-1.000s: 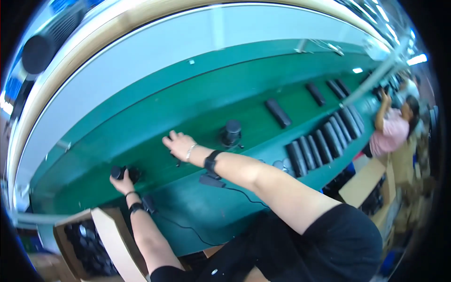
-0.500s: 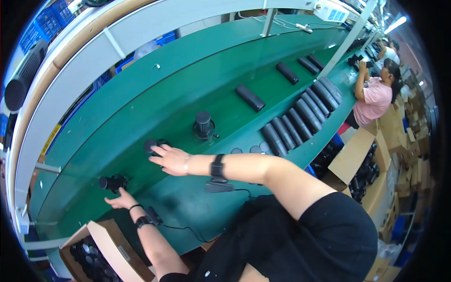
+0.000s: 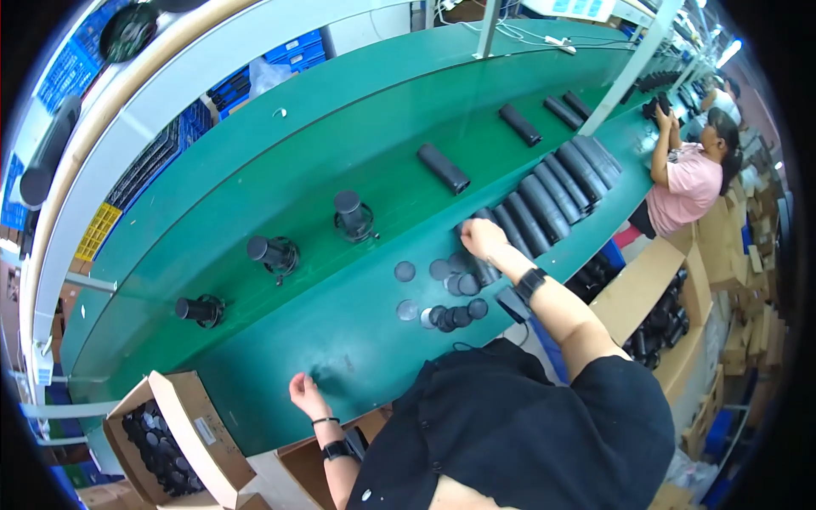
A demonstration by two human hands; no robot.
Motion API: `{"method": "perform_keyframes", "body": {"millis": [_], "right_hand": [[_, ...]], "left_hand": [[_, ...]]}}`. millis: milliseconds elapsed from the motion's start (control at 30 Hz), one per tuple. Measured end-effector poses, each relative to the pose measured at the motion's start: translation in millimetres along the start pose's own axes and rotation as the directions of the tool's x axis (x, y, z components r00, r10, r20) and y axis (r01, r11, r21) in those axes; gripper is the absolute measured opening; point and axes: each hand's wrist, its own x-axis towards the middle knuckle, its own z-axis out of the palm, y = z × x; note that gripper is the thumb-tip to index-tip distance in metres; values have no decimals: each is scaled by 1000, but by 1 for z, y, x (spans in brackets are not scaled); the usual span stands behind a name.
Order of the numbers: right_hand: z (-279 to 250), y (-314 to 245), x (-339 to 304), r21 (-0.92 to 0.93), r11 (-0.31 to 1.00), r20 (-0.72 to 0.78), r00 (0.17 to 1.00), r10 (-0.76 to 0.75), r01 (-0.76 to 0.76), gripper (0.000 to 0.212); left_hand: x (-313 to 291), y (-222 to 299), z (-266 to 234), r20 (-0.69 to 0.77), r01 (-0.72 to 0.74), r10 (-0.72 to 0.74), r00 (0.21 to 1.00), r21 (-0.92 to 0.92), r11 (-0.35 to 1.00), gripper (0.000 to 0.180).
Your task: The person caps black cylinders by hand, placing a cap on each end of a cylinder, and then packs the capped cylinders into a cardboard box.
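Observation:
My right hand (image 3: 482,238) is closed over the upper part of the nearest black tube (image 3: 487,270), the end one in a slanting row of black tubes (image 3: 544,206). Its fingertips are partly hidden. Over the near part of the green bench, my left hand (image 3: 308,396) has its fingers curled together, and no object shows in it. Between the hands lie loose round discs, dark and grey, among them a single grey disc (image 3: 408,310) and a short line of black discs (image 3: 457,317). Three black cylindrical parts with ring-shaped bases (image 3: 353,217) stand or lean along the lower green strip, apart from both hands.
An open carton of black discs (image 3: 157,442) sits at the lower left. More black tubes (image 3: 444,168) lie on the far strip. A metal post (image 3: 629,72) rises beyond the row. At right, a person in pink (image 3: 693,174) works near another carton (image 3: 650,285).
My right hand has left the middle cylindrical part and moved right to the tubes. My left hand has left the leftmost part and come right and nearer. The discs are now uncovered.

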Motion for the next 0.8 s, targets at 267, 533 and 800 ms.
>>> {"method": "perform_keyframes", "body": {"millis": [267,533,800], "right_hand": [[-2,-36,56,110,985,17,991,-134,131,52],[-21,-110,115,190,933,-306,921,-241,307,44],[20,56,182,-178,967,1,983,186,-183,89]], "left_hand": [[-67,26,33,95,149,-148,984,-10,989,9],[-69,62,78,197,97,-99,975,18,995,9],[-45,109,108,236,-4,2,972,4,1000,9]]}}
